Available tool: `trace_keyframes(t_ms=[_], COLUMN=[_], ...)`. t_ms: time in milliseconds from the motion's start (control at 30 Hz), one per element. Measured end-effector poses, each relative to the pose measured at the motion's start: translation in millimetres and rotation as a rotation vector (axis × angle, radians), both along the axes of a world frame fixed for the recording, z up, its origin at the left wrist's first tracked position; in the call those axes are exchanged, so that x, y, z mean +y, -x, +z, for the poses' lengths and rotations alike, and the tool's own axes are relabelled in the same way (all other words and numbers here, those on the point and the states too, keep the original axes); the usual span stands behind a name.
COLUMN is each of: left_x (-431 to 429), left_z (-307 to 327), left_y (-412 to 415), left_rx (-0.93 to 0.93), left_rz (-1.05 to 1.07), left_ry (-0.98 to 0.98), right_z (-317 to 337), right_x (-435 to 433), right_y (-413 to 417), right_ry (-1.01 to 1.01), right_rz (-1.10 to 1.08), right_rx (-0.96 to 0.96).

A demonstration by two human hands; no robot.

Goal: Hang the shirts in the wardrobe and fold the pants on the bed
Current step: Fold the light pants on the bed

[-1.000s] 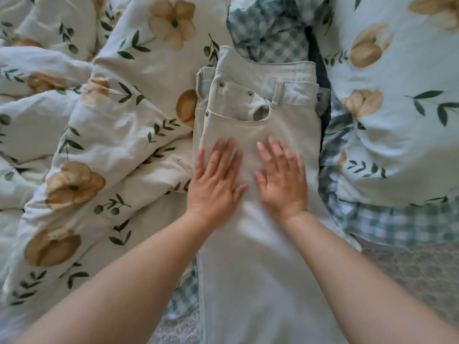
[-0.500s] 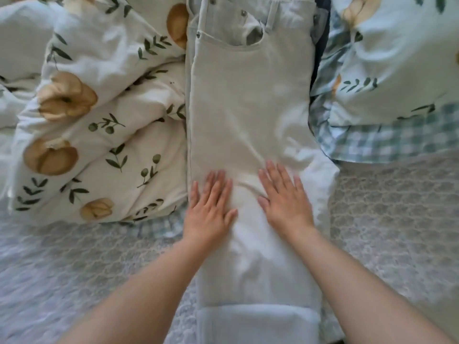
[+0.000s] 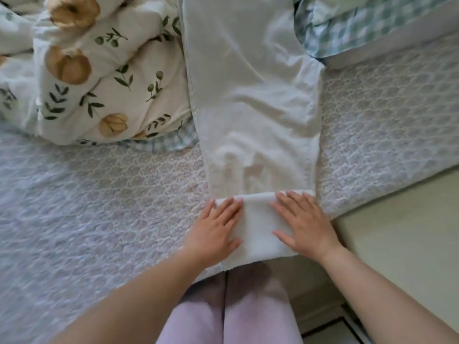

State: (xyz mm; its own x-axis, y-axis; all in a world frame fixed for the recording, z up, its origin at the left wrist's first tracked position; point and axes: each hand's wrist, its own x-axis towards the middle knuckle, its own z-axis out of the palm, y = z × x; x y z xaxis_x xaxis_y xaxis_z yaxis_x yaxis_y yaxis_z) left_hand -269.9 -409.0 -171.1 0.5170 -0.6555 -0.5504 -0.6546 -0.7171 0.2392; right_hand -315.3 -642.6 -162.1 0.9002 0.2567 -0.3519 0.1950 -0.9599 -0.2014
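Observation:
Pale cream pants point(image 3: 250, 100) lie lengthwise on the bed point(image 3: 87, 207), legs stacked, running from the top of the view down to the near edge. Their waistband is out of view. The hem end forms a turned-up cuff point(image 3: 258, 227) at the mattress edge. My left hand point(image 3: 214, 232) lies flat on the cuff's left side, fingers straight. My right hand point(image 3: 304, 223) lies flat on its right side, fingers spread. Neither hand grips the cloth.
A bunched floral duvet point(image 3: 99, 70) lies left of the pants. At the upper right lies a blue checked cover point(image 3: 360, 28). The bed's corner edge point(image 3: 372, 202) runs diagonally at the right, with pale floor point(image 3: 402, 237) beyond. My legs in lilac trousers point(image 3: 231, 311) stand against the bed.
Both hands have slid down the pants from the thigh area to the hem cuff near the bed edge. The view has tilted down, so the waistband has left the frame.

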Motion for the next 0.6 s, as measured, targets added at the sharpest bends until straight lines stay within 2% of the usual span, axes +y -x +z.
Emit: trace_keyframes(t_ms=[100, 167, 300, 467, 600], left_x=[10.7, 11.4, -0.9, -39.9, -35.9], left_z=[-13.9, -18.0, -11.8, 6.1, 5.7], left_y=[9.8, 10.1, 22.6, 76.4, 76.2], left_rx=[0.054, 0.070, 0.025, -0.008, -0.014], left_rz=[-0.021, -0.046, -0.111, 0.035, 0.034], left_ry=[-0.092, -0.125, -0.236, -0.271, -0.270], right_z=[-11.8, -20.4, -24.8, -17.7, 1.4], right_x=[-4.3, -6.8, -0.3, 0.6, -10.7], right_y=[34.6, 49.2, 56.8, 58.1, 58.5], right_ry=[0.135, 0.238, 0.328, 0.292, 0.079], right_rz=[0.021, 0.053, 0.067, 0.061, 0.018], right_rx=[0.255, 0.333, 0.280, 0.287, 0.042])
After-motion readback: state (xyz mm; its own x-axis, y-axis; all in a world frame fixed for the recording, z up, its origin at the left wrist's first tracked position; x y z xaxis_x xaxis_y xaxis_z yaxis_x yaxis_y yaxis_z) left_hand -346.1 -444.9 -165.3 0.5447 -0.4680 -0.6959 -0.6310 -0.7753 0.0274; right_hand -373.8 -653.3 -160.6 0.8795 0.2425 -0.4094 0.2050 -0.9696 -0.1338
